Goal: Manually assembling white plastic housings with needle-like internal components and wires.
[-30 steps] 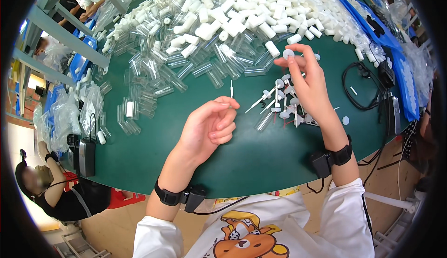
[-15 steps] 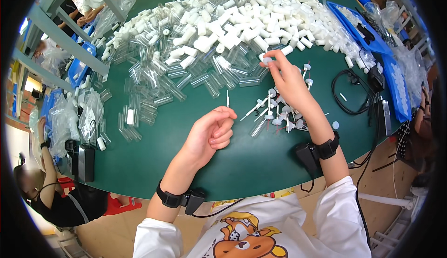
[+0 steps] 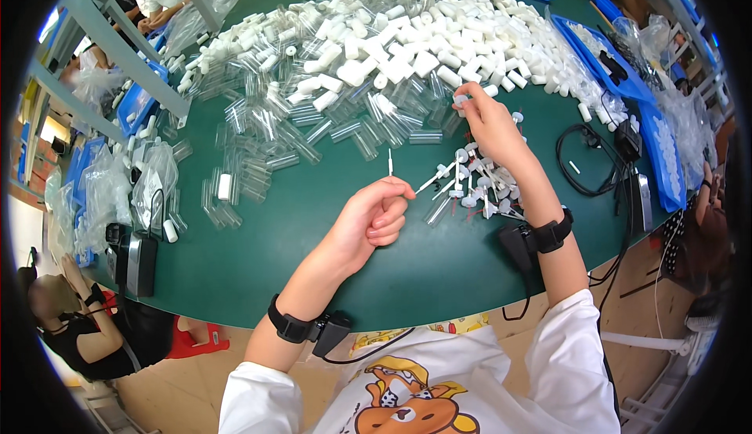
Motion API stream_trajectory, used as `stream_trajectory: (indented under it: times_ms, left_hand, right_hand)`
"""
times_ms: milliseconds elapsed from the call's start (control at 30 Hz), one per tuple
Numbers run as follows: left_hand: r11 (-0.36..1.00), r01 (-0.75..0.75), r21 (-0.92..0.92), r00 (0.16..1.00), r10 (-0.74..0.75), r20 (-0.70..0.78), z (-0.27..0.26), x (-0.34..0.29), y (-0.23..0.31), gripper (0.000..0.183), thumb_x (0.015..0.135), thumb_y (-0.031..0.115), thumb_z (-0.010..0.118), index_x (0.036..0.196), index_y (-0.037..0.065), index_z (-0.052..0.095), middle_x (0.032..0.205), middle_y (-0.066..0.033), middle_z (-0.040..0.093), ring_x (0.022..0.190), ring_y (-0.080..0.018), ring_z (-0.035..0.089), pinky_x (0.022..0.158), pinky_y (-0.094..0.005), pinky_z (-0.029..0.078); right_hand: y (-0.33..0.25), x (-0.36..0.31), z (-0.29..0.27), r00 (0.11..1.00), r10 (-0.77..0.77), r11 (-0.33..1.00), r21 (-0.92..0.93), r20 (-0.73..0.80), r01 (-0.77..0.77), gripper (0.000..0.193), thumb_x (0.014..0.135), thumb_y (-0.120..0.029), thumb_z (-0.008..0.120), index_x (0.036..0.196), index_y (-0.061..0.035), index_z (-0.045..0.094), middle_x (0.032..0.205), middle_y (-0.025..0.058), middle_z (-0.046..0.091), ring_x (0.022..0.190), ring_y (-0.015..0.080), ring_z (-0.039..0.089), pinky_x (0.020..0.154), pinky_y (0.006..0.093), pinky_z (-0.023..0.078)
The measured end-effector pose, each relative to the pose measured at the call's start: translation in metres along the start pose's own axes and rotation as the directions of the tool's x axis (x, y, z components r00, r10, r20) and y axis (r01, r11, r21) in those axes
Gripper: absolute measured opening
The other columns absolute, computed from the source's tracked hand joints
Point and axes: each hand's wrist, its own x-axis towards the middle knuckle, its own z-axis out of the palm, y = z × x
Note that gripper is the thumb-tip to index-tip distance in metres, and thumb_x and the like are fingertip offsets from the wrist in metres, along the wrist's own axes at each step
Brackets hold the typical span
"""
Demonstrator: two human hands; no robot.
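My left hand (image 3: 370, 218) is closed, its thumb and forefinger pinching a thin white stick (image 3: 390, 164) that points up and away from me. Farther right, my right hand (image 3: 493, 124) pinches a small round translucent cap (image 3: 460, 100) at the near edge of the pile. Under and beside my right forearm lies a cluster of small stemmed parts (image 3: 470, 187) with whitish discs, thin white stems and some red wires. Clear plastic tubes (image 3: 290, 132) are scattered beyond my left hand. Behind them rises a heap of white foam-like cylinders (image 3: 415, 46).
Blue trays (image 3: 666, 156) line the right side of the green table (image 3: 305, 199). A black cable (image 3: 560, 156) lies coiled near a dark box. Plastic bags (image 3: 110, 199) and another box (image 3: 142, 262) stand at the left. Other people sit around the table.
The view has shifted and turned slightly. Both my hands keep their pinches, with little movement over the table. At the left, another person's arm has lowered.
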Motion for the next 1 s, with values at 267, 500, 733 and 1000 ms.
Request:
stream_trajectory:
  times_ms: [267, 500, 733, 1000]
  left_hand:
    - [0.999, -0.036, 0.026, 0.999, 0.037, -0.022, -0.001, -0.001, -0.001, 0.021, 0.092, 0.022, 0.042, 0.089, 0.003, 0.053, 0.053, 0.0048, 0.029, 0.043, -0.0039, 0.024, 0.040, -0.0199, 0.021]
    - [0.999, -0.051, -0.001, 0.999, 0.050, -0.014, 0.003, -0.001, -0.002, 0.028, 0.095, 0.027, 0.038, 0.104, 0.004, 0.049, 0.061, 0.0021, 0.036, 0.049, -0.0058, 0.029, 0.045, -0.0206, 0.026]
    - [0.983, -0.179, 0.049, 0.982, 0.181, -0.054, 0.010, 0.003, -0.005, 0.026, 0.096, 0.028, 0.043, 0.112, 0.008, 0.046, 0.079, 0.0015, 0.045, 0.059, -0.0059, 0.035, 0.053, -0.0206, 0.030]
    - [0.953, -0.255, 0.161, 0.949, 0.278, -0.146, 0.009, 0.001, -0.004, 0.023, 0.091, 0.018, 0.054, 0.110, 0.006, 0.050, 0.085, 0.0006, 0.050, 0.067, -0.0050, 0.041, 0.058, -0.0208, 0.033]
  right_hand:
    - [-0.018, -0.008, -0.031, 0.998, 0.026, 1.000, -0.009, -0.064, -0.026, 0.015, 0.093, -0.010, 0.043, 0.105, -0.0041, 0.050, 0.091, 0.0170, 0.067, 0.083, 0.0268, 0.066, 0.072, 0.0340, 0.049]
    - [-0.069, -0.043, -0.041, 0.914, -0.072, 0.693, 0.679, 0.398, -0.241, 0.022, 0.097, -0.018, 0.044, 0.115, -0.0048, 0.048, 0.106, 0.0118, 0.065, 0.097, 0.0147, 0.059, 0.082, 0.0271, 0.046]
    - [-0.068, -0.062, -0.004, 0.865, -0.193, 0.493, 0.808, 0.464, -0.324, 0.024, 0.099, -0.016, 0.041, 0.119, -0.0035, 0.044, 0.111, 0.0127, 0.062, 0.104, 0.0166, 0.057, 0.091, 0.0308, 0.044]
    - [-0.056, -0.071, -0.007, 0.925, -0.145, 0.368, 0.887, 0.350, -0.278, 0.026, 0.094, -0.010, 0.048, 0.119, -0.0020, 0.045, 0.095, 0.0119, 0.064, 0.095, 0.0172, 0.060, 0.086, 0.0309, 0.045]
